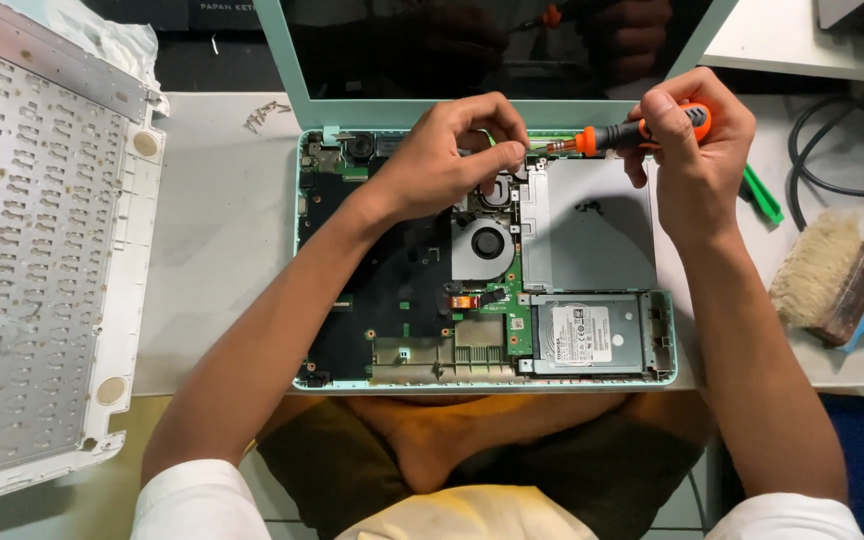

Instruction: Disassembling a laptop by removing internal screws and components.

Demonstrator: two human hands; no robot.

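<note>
Laptop: the opened laptop base (392,300) lies on the table, boards bare.
Right hand: the right hand (692,135) is wrapped tight round an orange screwdriver (632,133), over the base's far edge.
Left hand: the left hand (452,150) has fingertips pinched together at the tip.
Risk: I'd say a slip could gouge the fan (487,243), just nearer.
Label: a white rectangular sticker tops the hard drive (582,335), near right corner.

Two hands are at work: the left hand (449,150) and the right hand (692,135). There is one screwdriver (624,134) with an orange and black handle, and one opened laptop (392,300) in a pale green shell. Inside it sit one round cooling fan (485,245) and one hard drive (580,335). On the tabletop (217,230) lie one white keyboard frame (37,250), one bristle brush (832,280), one green pry tool (762,195) and one small heap of screws (264,115).
</note>
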